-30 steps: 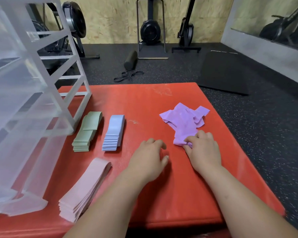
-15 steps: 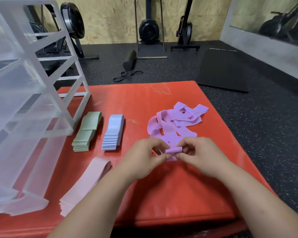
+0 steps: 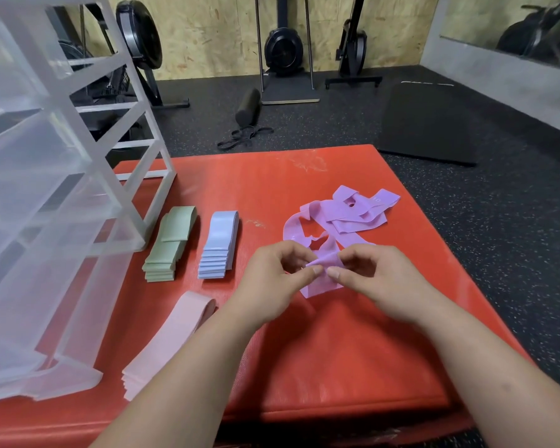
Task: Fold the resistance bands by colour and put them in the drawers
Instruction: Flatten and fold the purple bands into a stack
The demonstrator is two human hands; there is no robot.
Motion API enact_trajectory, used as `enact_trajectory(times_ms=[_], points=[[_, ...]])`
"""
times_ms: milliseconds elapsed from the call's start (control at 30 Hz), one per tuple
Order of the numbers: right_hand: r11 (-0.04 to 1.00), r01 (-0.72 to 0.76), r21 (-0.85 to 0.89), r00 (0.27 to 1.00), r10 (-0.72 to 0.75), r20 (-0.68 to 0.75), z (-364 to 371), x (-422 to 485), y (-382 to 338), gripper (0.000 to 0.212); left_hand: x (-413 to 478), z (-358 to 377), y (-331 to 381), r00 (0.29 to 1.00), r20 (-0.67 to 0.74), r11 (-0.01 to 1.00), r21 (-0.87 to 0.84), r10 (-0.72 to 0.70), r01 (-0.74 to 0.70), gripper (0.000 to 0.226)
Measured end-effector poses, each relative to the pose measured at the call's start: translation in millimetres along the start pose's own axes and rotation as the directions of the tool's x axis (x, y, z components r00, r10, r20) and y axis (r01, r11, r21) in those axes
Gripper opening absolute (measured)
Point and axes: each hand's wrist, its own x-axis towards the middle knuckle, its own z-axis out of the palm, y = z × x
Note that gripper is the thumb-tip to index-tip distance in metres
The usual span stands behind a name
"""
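Though partly on mat (image 3: 337, 357), purple band (image 3: 353, 221) between left hand (image 3: 272, 281), right hand (image 3: 379, 279).

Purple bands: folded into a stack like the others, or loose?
Loose: the purple bands lie in a tangled heap on the red mat; the left hand and right hand pinch one end.

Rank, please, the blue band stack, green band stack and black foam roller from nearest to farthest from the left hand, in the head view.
1. Blue band stack, just left of the left hand.
2. Green band stack, farther left.
3. Black foam roller, on the far floor.
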Motion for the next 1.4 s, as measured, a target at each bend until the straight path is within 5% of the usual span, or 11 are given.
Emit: enact_trajectory(times_ms=[467,1133,1267,1400], points=[[0.996,0.037,0.076,0.996,-0.03,-0.089,4.8,3.4,-7.0,0.01,0.4,-1.7,4.5,0.999,0.002,0.996,-0.08,0.04,-0.04,0.013],[0.937,0.308,0.162,0.9,-0.233,-0.368,-0.4,-31.1,-81.2,0.026,-29.6,-6.0,25.7,0.991,0.039,0.976,0.172,0.131,-0.136,0.015],[0.919,0.325,0.221,0.845,-0.178,-0.504,-3.6,-41.9,-79.5,0.017,-46.7,-10.2,26.2,0.991,0.093,0.97,0.219,0.092,-0.11,0.031],[0.888,0.279,0.366,0.814,-0.017,-0.581,-7.7,-55.7,-74.5,0.015,-70.1,-17.6,35.9,0.984,0.177,0.982,0.183,0.021,-0.054,0.023]])
